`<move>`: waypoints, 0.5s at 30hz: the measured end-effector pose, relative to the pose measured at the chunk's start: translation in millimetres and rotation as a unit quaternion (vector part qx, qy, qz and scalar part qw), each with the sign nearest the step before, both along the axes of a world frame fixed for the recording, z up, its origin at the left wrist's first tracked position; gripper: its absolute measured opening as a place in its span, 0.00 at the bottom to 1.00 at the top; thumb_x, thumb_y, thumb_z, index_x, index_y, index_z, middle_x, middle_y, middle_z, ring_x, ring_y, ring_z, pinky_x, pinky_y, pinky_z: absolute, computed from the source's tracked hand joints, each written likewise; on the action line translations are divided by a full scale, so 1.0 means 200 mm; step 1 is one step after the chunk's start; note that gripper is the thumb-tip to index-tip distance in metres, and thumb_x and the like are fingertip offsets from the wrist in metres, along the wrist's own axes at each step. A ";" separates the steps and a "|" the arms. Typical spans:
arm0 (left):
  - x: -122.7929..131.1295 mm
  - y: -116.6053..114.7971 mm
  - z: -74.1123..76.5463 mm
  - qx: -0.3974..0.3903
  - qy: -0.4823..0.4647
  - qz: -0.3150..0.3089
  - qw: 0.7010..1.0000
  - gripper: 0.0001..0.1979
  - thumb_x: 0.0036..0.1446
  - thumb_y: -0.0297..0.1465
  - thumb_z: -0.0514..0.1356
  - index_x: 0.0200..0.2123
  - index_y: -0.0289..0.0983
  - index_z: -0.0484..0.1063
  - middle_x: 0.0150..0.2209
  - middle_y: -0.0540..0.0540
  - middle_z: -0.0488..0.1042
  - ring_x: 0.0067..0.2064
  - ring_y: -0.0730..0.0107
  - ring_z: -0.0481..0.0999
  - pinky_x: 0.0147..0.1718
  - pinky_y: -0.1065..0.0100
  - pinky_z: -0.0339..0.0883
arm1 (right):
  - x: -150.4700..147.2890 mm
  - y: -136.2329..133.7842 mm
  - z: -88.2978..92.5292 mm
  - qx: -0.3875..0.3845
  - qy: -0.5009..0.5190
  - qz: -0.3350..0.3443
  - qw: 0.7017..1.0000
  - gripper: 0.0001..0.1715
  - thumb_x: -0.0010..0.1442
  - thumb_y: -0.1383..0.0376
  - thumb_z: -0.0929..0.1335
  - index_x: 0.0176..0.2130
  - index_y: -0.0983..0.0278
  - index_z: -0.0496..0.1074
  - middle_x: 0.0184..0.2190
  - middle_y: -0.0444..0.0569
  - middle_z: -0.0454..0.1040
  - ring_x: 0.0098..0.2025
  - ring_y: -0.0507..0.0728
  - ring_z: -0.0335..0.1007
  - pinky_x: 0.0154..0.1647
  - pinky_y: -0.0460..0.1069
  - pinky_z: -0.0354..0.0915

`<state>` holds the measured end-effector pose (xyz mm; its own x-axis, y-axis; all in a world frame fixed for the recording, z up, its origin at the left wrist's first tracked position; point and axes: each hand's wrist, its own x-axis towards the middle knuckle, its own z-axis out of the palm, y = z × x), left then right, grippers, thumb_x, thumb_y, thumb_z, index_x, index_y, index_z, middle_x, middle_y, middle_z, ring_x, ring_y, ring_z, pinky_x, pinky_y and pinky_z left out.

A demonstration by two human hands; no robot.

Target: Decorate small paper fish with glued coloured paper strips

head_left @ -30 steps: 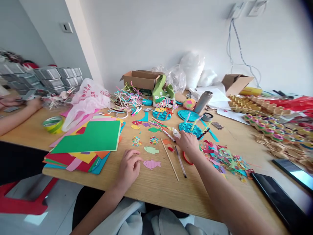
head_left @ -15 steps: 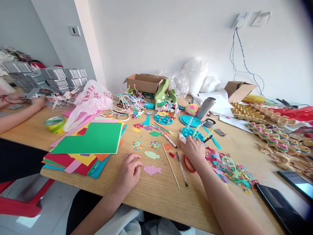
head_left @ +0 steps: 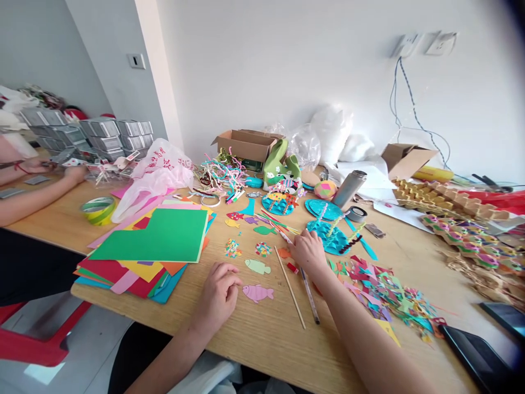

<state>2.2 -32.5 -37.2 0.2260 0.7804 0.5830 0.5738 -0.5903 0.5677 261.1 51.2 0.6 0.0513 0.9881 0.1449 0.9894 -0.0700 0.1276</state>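
My right hand (head_left: 309, 251) is low over the table with its fingers bent downward and close together. Whatever is under its fingertips is hidden. Beside those fingers lie a patterned marker (head_left: 284, 236), an orange paper fish (head_left: 284, 253) and a small red piece (head_left: 292, 268). My left hand (head_left: 221, 287) rests on the table, fingers loosely bent and empty. Its fingertips are close to a pink paper fish (head_left: 258, 293); a pale green paper fish (head_left: 257, 266) lies just beyond. Between my hands are a thin wooden stick (head_left: 290, 290) and a pen (head_left: 309, 295).
Coloured paper sheets (head_left: 176, 235) are stacked at left, near green-yellow tape (head_left: 98, 210). Paper scraps (head_left: 381, 290) spread at right, with a phone (head_left: 471, 355) nearby. Blue-painted crafts (head_left: 328, 238) and a steel flask (head_left: 350, 187) stand behind. Another person's hand (head_left: 76, 174) is far left.
My right hand has come back toward me and slightly left, away from the blue craft. The white thing seen at its fingertips is now out of sight. My left hand stays in place.
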 end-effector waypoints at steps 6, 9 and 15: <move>0.00 0.00 0.00 -0.011 -0.004 -0.002 1.000 0.16 0.49 0.15 0.51 0.28 0.37 0.74 0.37 0.44 0.72 0.43 0.65 0.71 0.40 0.64 0.68 | 0.04 0.00 0.00 -0.003 -0.014 -0.010 1.000 0.18 0.62 0.62 0.63 0.36 0.69 0.79 0.41 0.63 0.73 0.48 0.66 0.63 0.45 0.55 0.58; 0.00 0.00 0.01 -0.013 -0.003 -0.003 1.000 0.15 0.49 0.15 0.51 0.27 0.37 0.74 0.37 0.44 0.72 0.42 0.65 0.71 0.40 0.64 0.68 | 0.05 -0.01 0.00 0.000 -0.020 -0.013 1.000 0.19 0.62 0.61 0.63 0.36 0.70 0.79 0.42 0.63 0.73 0.48 0.67 0.63 0.45 0.55 0.58; -0.01 -0.01 0.00 -0.018 -0.008 -0.003 1.000 0.16 0.49 0.15 0.51 0.28 0.38 0.74 0.37 0.44 0.71 0.43 0.65 0.71 0.41 0.64 0.68 | 0.05 -0.02 0.00 0.001 -0.030 -0.010 1.000 0.17 0.62 0.62 0.64 0.36 0.70 0.79 0.41 0.63 0.74 0.47 0.67 0.64 0.43 0.55 0.59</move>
